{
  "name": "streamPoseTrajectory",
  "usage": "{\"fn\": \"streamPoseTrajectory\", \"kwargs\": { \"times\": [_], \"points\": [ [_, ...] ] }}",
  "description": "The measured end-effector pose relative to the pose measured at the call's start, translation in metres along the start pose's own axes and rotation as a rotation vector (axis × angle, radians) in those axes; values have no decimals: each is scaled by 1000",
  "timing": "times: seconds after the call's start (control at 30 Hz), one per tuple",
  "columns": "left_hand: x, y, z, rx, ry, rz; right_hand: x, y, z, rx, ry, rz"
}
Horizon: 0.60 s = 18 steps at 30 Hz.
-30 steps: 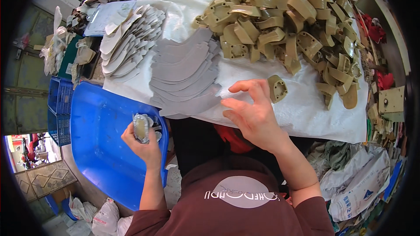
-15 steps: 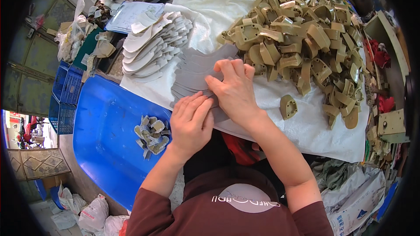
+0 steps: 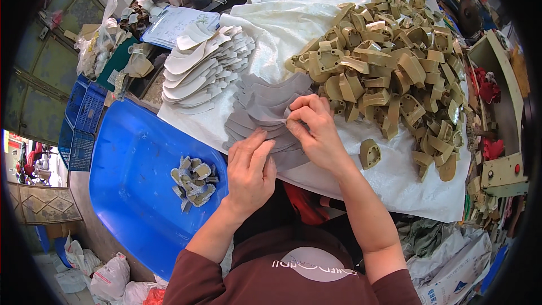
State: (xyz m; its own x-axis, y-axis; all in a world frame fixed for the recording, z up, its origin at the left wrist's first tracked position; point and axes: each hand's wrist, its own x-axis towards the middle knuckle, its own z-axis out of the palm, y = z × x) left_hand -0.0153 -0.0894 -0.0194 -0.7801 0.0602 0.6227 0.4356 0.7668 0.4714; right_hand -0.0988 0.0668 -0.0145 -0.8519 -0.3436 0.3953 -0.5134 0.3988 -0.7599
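A fanned row of grey curved flat pieces lies on the white sheet in front of me. My right hand pinches the edge of one grey piece at the top of the row. My left hand rests flat with spread fingers on the lower end of the same row. A single tan moulded part lies just right of my right wrist. Left of my left hand, a small pile of grey-and-tan joined pieces sits in the blue tub.
A large heap of tan moulded parts covers the right of the table. A fan of pale flat pieces lies behind the grey row. Blue crates stand at far left, papers at the back, bags on the floor.
My left hand dropped a joined piece into the blue tub and came up onto the grey row. My right hand moved from the sheet to the grey pieces and now pinches one.
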Motion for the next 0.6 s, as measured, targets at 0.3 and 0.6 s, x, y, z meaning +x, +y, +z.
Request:
{"fn": "streamPoseTrajectory", "kwargs": {
  "times": [0.3, 0.6],
  "points": [
    [11, 4, 4, 167, -264, -55, -8, -1, -7, 203, 128, 18],
    [12, 11, -6, -44, -248, -189, -69, -30, -84, 192, 427, -15]
  ]
}}
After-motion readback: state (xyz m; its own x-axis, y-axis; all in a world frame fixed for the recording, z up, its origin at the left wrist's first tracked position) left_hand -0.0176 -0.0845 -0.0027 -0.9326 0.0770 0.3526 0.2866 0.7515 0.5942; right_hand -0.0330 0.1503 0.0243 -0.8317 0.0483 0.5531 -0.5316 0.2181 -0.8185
